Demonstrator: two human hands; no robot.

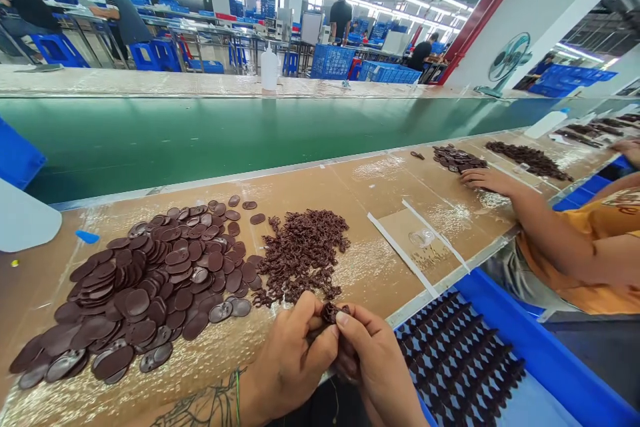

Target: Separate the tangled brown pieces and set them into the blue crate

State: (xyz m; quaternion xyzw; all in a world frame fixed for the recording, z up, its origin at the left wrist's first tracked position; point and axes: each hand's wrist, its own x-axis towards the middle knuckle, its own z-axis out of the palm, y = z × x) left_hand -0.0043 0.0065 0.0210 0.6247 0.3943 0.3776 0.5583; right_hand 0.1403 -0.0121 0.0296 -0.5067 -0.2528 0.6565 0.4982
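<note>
My left hand [293,353] and my right hand [373,357] meet at the near edge of the workbench [380,260], both pinched on a small dark brown plastic part [330,311] held between the fingertips. Just beyond them lies a heap of small brown clip-like pieces [303,253]. To its left spreads a large pile of flat brown oval discs [145,287]. Right of my hands, below the bench edge, a blue tray [500,320] holds rows of assembled brown parts [455,360].
A co-worker in an orange shirt sits at right, a hand [487,180] resting by another pile of brown discs [457,159]. A green conveyor belt [200,140] runs behind the bench. A white bottle [269,67], a fan [507,60] and blue crates stand beyond.
</note>
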